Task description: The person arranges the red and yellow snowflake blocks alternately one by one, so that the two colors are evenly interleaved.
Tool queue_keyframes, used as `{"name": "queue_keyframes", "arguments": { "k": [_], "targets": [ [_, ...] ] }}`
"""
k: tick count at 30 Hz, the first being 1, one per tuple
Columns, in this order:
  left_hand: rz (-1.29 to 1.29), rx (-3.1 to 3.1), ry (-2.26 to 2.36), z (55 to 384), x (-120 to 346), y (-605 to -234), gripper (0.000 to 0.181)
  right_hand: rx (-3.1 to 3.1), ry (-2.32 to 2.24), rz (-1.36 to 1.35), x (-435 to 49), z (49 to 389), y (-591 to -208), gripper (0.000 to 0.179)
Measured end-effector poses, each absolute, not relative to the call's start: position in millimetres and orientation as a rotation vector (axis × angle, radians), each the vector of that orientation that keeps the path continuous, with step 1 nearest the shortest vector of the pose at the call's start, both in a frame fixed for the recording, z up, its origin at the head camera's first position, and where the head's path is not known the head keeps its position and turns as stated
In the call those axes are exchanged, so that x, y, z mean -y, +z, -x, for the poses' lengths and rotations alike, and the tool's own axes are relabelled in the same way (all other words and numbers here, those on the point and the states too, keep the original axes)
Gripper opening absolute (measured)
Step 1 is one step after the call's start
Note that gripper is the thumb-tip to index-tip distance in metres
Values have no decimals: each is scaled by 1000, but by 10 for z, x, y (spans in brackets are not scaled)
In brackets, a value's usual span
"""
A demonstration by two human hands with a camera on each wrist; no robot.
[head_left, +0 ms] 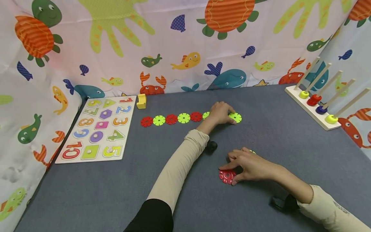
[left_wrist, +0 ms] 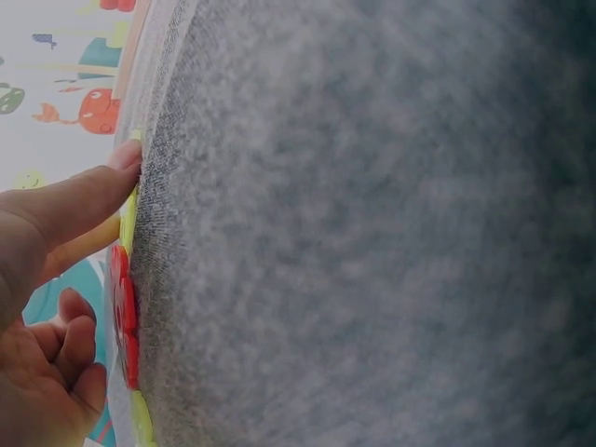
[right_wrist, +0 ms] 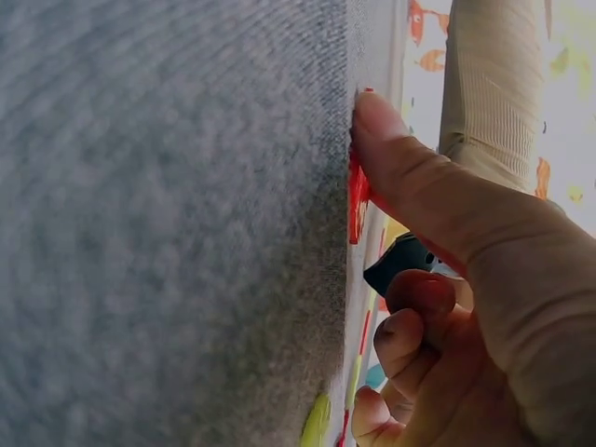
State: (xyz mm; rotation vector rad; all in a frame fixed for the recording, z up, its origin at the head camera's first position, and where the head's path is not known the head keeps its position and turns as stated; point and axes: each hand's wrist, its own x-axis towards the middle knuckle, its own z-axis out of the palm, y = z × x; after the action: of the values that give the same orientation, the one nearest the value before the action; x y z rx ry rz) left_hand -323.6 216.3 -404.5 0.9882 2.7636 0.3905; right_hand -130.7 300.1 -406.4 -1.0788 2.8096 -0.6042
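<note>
A row of flat, notched discs, red and yellow-green in turn, runs across the table. At its right end my left hand (head_left: 218, 113) pinches a yellow-green disc (head_left: 235, 117) between thumb and finger, the disc lying flat. That hand covers part of the row, though a red disc (left_wrist: 125, 317) shows beneath it in the left wrist view. Nearer to me, my right hand (head_left: 255, 164) holds a red disc (head_left: 227, 176) by its edges, thumb on the near side and finger on the far side. Another yellow-green disc (head_left: 252, 151) peeks out behind the right hand, mostly hidden.
On the left lies a number-and-shape puzzle board (head_left: 126, 141), with a small yellow block (head_left: 141, 101) by its far corner. A pegboard (head_left: 323, 121) with several upright pegs and coloured rings stands at the right. A printed curtain (head_left: 185, 42) bounds the table's back and sides.
</note>
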Motion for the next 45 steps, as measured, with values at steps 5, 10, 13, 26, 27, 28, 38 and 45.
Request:
{"name": "queue_keyframes", "arguments": {
  "k": [5,10,13,26,27,28,38,45],
  "targets": [
    [-984,-2771,399,3243,-2168,-4048,49,-2817,-621,1130,-3008,1311,-4067,46],
    [-993,-2774,413,3243,-2167,-4054,48,-2820,-601,1138,-3009,1309,-4044,42],
    [-995,-2772,417,3242,-2163,-4057,48,-2826,-609,1097,-3050,1340,-3993,42],
    [-984,-2765,434,3254,-2138,-4053,49,-2971,-750,701,-3907,2071,-3810,40],
    [-984,-2767,431,3252,-2140,-4052,49,-2973,-735,632,-3963,2130,-3806,40],
    [-985,-2768,428,3250,-2143,-4052,49,-2973,-717,573,-4012,2185,-3804,40],
    [-988,-2749,421,3255,-2159,-4021,47,-2952,-654,300,-4166,2579,-3891,44],
    [-1020,-2735,374,3263,-2170,-4013,49,-2914,-688,306,-4188,2678,-3968,45]
  ]
}}
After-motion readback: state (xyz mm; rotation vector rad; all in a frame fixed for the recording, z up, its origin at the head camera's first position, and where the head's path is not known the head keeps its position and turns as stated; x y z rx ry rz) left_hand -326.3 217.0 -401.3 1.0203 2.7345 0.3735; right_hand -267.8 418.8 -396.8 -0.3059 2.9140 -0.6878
